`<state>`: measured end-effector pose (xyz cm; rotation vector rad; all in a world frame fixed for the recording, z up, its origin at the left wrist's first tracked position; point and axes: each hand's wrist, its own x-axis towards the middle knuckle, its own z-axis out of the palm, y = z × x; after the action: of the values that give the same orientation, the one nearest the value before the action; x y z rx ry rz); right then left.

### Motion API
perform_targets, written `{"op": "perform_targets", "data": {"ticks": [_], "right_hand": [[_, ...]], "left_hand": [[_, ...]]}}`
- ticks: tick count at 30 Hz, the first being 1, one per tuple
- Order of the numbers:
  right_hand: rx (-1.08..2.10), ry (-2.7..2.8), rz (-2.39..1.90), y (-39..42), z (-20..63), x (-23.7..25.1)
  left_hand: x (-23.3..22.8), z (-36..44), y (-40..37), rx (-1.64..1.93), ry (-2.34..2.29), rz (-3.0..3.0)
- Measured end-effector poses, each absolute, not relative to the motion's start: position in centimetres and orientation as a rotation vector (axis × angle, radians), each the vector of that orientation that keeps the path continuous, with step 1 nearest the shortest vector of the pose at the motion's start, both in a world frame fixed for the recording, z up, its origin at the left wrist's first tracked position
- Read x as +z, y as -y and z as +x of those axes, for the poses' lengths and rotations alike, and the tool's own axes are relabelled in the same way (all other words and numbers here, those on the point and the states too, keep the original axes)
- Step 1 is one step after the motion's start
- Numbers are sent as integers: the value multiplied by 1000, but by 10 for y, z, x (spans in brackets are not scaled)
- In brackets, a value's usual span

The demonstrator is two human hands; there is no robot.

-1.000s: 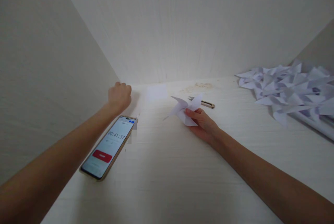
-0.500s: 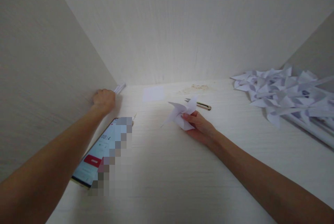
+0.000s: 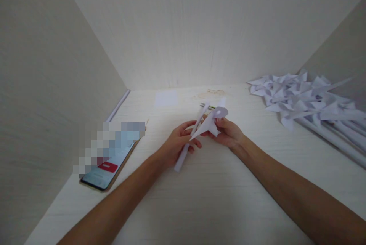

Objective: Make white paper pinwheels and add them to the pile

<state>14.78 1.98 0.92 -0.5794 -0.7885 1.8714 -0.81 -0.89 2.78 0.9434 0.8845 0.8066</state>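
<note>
A white paper pinwheel with curled blades is pinched in the fingers of my right hand, just right of the middle. My left hand holds a white rolled paper stick, slanting up and to the right close to the pinwheel. One blade of the pinwheel overlaps the stick and the left fingers, so I cannot tell whether the two papers are joined. Behind the pinwheel lie small thread snips, partly hidden by it.
A phone, partly pixelated, lies at the left. Another rolled paper stick rests along the left wall. A white paper square and pale scraps lie at the back. Several finished pinwheels on sticks are piled at the right.
My left hand has come from the left wall to the middle, bringing a rolled paper stick to the pinwheel. My right hand has turned the pinwheel and shifted slightly right.
</note>
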Motion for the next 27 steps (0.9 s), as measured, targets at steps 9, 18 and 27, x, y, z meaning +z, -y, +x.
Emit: {"op": "perform_targets", "data": {"ticks": [9,18,27], "right_hand": [[1943,773,-670,-21,146,10],[1891,681,-799,-22,150,7],[1815,675,-784,-26,152,4]], "left_hand": [[17,-13,13,987,-921,962],[15,-15,17,1119,-959,1007],[14,-16,18,1194,-1068,1075]]}}
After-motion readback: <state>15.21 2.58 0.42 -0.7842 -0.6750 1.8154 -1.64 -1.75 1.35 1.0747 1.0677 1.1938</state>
